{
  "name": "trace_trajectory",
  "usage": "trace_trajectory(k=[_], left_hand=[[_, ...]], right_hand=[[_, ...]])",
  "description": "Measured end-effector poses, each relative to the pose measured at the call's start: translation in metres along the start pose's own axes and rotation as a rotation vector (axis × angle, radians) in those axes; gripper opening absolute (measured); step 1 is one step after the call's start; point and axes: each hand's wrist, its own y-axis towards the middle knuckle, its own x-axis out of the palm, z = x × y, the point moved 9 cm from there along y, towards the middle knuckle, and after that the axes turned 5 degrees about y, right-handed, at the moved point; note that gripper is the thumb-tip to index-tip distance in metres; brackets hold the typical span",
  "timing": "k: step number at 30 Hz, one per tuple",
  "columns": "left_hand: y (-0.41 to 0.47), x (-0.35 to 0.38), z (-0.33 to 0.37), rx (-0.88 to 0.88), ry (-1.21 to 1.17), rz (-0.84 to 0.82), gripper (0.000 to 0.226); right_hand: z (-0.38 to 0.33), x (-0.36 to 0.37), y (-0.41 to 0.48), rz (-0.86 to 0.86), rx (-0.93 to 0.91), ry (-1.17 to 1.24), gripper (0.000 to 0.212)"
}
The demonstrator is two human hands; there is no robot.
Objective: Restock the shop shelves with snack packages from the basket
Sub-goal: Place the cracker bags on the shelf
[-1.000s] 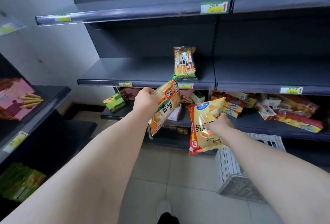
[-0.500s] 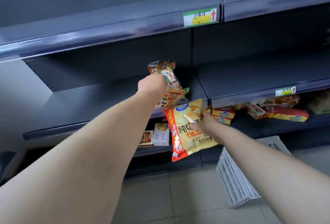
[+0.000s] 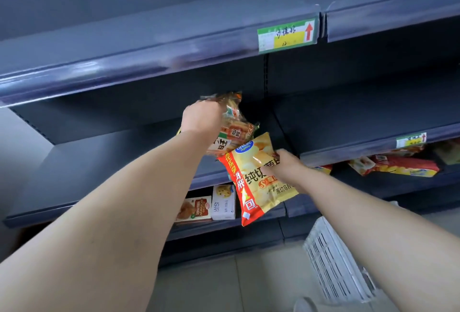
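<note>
My left hand (image 3: pixel 202 120) grips an orange rice-cracker pack (image 3: pixel 232 132) and holds it over the dark middle shelf (image 3: pixel 119 162), near the shelf's right end. Another pack of the same kind seems to stand just behind it, mostly hidden. My right hand (image 3: pixel 286 167) holds a yellow potato-chip bag (image 3: pixel 254 179) with a red side stripe, hanging in front of the shelf edge, just below and right of the cracker pack. The white slatted basket (image 3: pixel 333 267) stands on the floor at lower right.
The upper shelf (image 3: pixel 174 45) carries a green-yellow price tag (image 3: pixel 286 35). On the lower shelf stand two small biscuit boxes (image 3: pixel 211 204). Red and yellow snack bags (image 3: pixel 395 164) lie on the right-hand lower shelf. Below is tiled floor.
I have moved closer to the shelves and the view has tilted up. My left hand has lifted the cracker pack up onto the middle shelf level; my right hand followed upward with the chip bag.
</note>
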Motion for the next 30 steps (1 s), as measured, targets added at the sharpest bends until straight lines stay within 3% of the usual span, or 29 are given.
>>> trace_trajectory(k=[4, 6, 8, 11, 14, 17, 20, 24, 28, 30], left_hand=[[0.015, -0.005, 0.010, 0.064, -0.355, 0.067, 0.051], [0.012, 0.000, 0.016, 0.058, -0.363, 0.040, 0.076], [0.005, 0.025, -0.002, -0.106, -0.301, -0.051, 0.093], [-0.010, 0.061, -0.035, -0.313, -0.414, -0.189, 0.072], [-0.017, 0.059, -0.049, -0.405, -0.542, -0.104, 0.045], [-0.018, 0.050, -0.054, -0.488, -0.691, -0.015, 0.043], [-0.009, 0.050, -0.054, -0.476, -0.862, -0.027, 0.040], [0.011, 0.054, -0.056, -0.390, -0.716, -0.125, 0.048], [0.030, 0.062, -0.043, -0.355, -0.430, -0.224, 0.052], [0.042, 0.057, -0.030, -0.304, -0.273, -0.155, 0.054]], right_hand=[[0.001, 0.005, 0.015, 0.023, 0.068, 0.022, 0.042], [0.010, 0.010, 0.019, 0.023, 0.130, -0.002, 0.052], [0.011, 0.011, 0.019, 0.024, 0.152, 0.007, 0.053], [0.012, 0.008, 0.024, 0.017, 0.145, 0.075, 0.046], [0.010, -0.002, 0.025, 0.061, 0.112, 0.080, 0.046], [0.014, -0.023, 0.023, 0.190, 0.087, 0.066, 0.046], [0.017, -0.051, 0.015, 0.346, 0.094, -0.003, 0.045], [0.015, -0.083, 0.006, 0.481, 0.086, 0.017, 0.038], [0.019, -0.083, 0.013, 0.347, 0.046, 0.118, 0.030], [0.024, -0.078, 0.014, 0.284, 0.065, 0.110, 0.026]])
